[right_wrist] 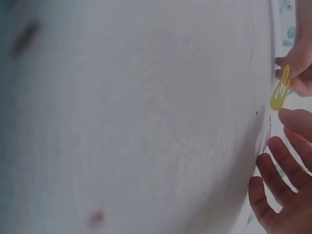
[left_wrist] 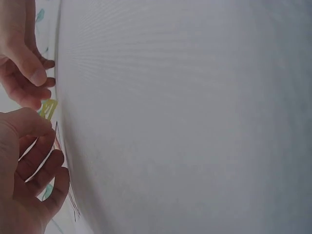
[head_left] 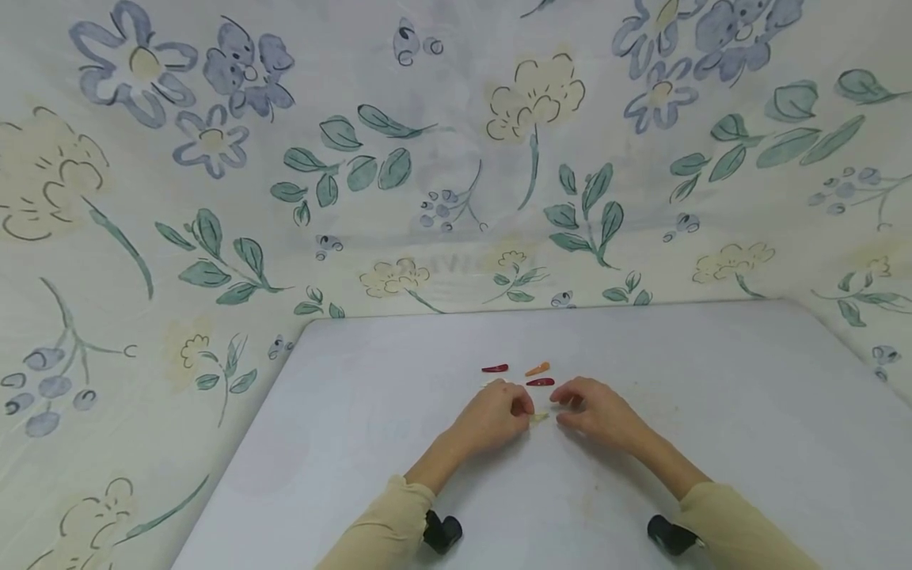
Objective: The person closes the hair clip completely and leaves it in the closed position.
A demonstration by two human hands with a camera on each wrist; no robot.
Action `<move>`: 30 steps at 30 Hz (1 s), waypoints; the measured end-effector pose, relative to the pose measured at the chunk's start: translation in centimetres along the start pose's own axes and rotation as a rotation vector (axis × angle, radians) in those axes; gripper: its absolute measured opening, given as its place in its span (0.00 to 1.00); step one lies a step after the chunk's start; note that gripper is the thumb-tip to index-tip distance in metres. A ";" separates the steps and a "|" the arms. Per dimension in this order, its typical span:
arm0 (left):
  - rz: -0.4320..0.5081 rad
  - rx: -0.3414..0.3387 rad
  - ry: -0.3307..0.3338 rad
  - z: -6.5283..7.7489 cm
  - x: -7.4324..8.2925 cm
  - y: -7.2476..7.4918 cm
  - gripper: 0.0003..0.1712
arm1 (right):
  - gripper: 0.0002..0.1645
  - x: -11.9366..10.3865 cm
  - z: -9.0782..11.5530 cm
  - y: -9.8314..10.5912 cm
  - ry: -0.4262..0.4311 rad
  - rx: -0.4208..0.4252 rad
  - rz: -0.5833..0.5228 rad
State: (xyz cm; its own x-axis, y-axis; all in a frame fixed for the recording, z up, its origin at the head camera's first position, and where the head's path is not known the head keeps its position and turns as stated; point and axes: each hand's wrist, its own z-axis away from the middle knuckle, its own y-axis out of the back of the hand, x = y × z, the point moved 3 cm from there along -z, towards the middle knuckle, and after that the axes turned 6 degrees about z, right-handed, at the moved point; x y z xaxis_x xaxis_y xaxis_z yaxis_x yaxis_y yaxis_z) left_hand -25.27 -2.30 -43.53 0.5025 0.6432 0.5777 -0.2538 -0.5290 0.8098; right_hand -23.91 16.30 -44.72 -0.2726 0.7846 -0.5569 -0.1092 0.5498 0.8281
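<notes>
A yellow snap hair clip (right_wrist: pixel 279 92) is pinched at its narrow end between the thumb and a finger of my left hand (head_left: pixel 501 412). Its wide end points toward my right hand (head_left: pixel 602 412), whose fingers are relaxed and loosely bent, holding nothing. In the head view a small gap parts the right fingertips from the clip; whether they touch is hard to tell in the right wrist view. In the left wrist view the yellow clip (left_wrist: pixel 48 109) shows between the two hands, just above the table surface.
Beyond the hands on the white table (head_left: pixel 370 372) lie a dark red hair clip (head_left: pixel 495 368), an orange one (head_left: pixel 537 369) and another dark red one (head_left: pixel 541 381). Flowered cloth (head_left: pixel 456 174) rises behind the table. Black wrist straps sit on both sleeves.
</notes>
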 end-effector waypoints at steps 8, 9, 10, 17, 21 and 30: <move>0.025 0.009 0.006 -0.1 0.2 0.3 0.05 | 0.15 -0.1 -0.3 0.0 -0.014 -0.006 0.000; 0.032 0.009 0.005 -0.1 0.2 0.3 0.05 | 0.14 -0.1 -0.3 0.0 -0.013 -0.006 -0.005; 0.033 0.011 0.005 -0.1 0.2 0.2 0.05 | 0.14 -0.2 -0.3 0.0 -0.010 -0.006 -0.010; 0.108 0.050 -0.013 -0.1 0.5 0.7 0.04 | 0.10 -0.5 -0.2 0.2 -0.003 0.026 -0.055; 0.155 0.075 -0.002 0.1 0.6 1.2 0.05 | 0.06 -0.9 -0.3 0.6 0.020 0.063 -0.084; 0.214 0.176 -0.046 0.3 1.0 2.2 0.04 | 0.03 -1.8 -0.2 1.4 0.101 0.190 -0.099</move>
State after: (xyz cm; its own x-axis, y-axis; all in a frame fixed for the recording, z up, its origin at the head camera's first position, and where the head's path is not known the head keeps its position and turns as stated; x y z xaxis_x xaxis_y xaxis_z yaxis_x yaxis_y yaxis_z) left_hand -25.00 -2.96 -41.22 0.4907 0.4832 0.7251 -0.2129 -0.7405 0.6375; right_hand -23.76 15.63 -42.50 -0.3652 0.6963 -0.6179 0.0389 0.6746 0.7372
